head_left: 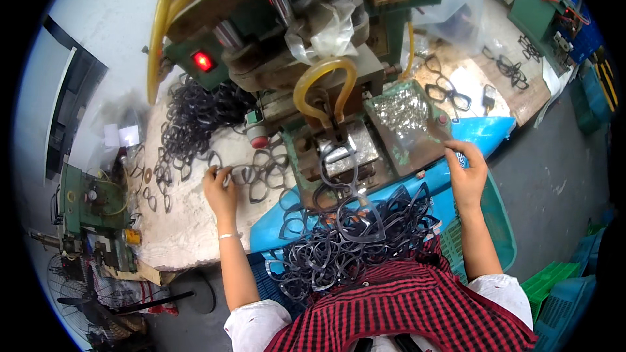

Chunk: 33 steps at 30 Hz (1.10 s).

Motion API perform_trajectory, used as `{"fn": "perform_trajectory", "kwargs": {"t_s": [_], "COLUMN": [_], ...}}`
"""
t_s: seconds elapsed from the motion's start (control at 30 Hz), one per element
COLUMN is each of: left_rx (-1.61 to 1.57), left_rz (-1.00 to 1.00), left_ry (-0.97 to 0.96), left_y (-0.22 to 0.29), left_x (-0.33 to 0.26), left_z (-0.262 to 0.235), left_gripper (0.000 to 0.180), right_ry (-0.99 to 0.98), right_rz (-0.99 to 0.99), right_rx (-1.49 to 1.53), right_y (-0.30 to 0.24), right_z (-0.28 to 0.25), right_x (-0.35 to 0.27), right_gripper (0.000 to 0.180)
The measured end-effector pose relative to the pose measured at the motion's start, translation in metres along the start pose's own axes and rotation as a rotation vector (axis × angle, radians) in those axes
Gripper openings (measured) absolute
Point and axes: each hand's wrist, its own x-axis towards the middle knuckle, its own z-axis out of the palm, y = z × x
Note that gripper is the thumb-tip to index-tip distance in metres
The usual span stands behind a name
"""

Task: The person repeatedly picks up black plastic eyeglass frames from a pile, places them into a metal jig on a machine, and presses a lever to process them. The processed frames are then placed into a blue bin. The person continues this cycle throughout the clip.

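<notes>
A dark glasses frame (358,212) sits with one end under the press head, its other rim hanging over a heap of black glasses frames (326,254) at my lap. On the table to the left, my left hand (220,195) has its fingers bent together at the end of a black glasses frame (242,175), seemingly pinching its rim. More loose frames (264,168) lie just right of those fingers. My right hand (468,176) is at the right edge of the press bed (404,124), thumb and forefinger apart, with nothing visible between them. A small red button (443,119) is near its fingertips.
The green press (385,52) with yellow hoses stands ahead, a red-topped knob (259,139) at its left. A large pile of black frames (195,117) lies behind my left hand. Blue sheeting (482,132) and a green basket (499,228) are at the right; a fan (88,300) stands lower left.
</notes>
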Motion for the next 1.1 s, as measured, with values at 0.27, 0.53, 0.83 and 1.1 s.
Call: {"fn": "perform_trajectory", "kwargs": {"t_s": [0.27,0.53,0.83,1.1], "left_rx": [-1.399,-1.944,-1.987,-1.911], "left_rz": [-0.836,-0.788,-0.434,-0.845], "left_ry": [-0.081,-0.306,-0.648,-1.100], "left_y": [0.083,0.176,0.255,0.285], "left_x": [0.011,0.007,-0.003,0.020], "left_z": [-0.028,-0.078,-0.180,-0.105], "left_gripper": [0.028,0.035,0.026,0.022], "right_ry": [-0.277,-0.307,-0.340,-0.091], "right_rz": [-0.144,0.130,0.249,0.024], "right_rx": [0.491,0.753,0.932,0.405], "right_y": [-0.099,-0.111,-0.141,-0.053], "right_z": [0.089,0.105,0.092,0.070], "right_x": [0.040,0.020,0.011,0.055], "right_gripper": [0.032,0.043,0.049,0.045]}}
